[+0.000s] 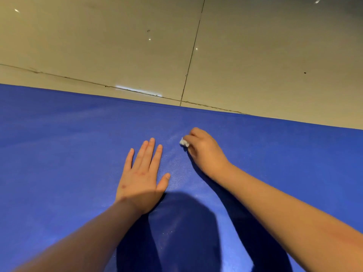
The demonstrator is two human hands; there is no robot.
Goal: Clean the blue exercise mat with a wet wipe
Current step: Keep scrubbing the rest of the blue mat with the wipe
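Blue exercise mat (59, 154) spread flat across lower view. Left hand (141, 179) pressed flat on it, fingers straight, slightly spread. Just beyond, right hand (204, 152) pinching crumpled white wet wipe (184, 142) in curled fingers, wipe down on mat. Farther off, mat edge meeting beige tiled floor (117, 46).

Blue textured exercise mat (59, 154): one.
Small crumpled white wet wipe (184, 142): one, near mat's far edge.
Bare hands: two. Left hand (142, 179) lies flat on mat with fingers straight. Right hand (204, 150) pinches wet wipe against mat.
Bare forearms (284, 209): two, one per hand.
Glossy beige floor tiles (98, 36): four partly visible beyond mat's far edge.
Dark grout lines (193, 46): two, crossing just beyond mat's far edge.
Small dark speck (305, 72) on tile: one.
Small ring-shaped mark (148, 30) on tile: one.
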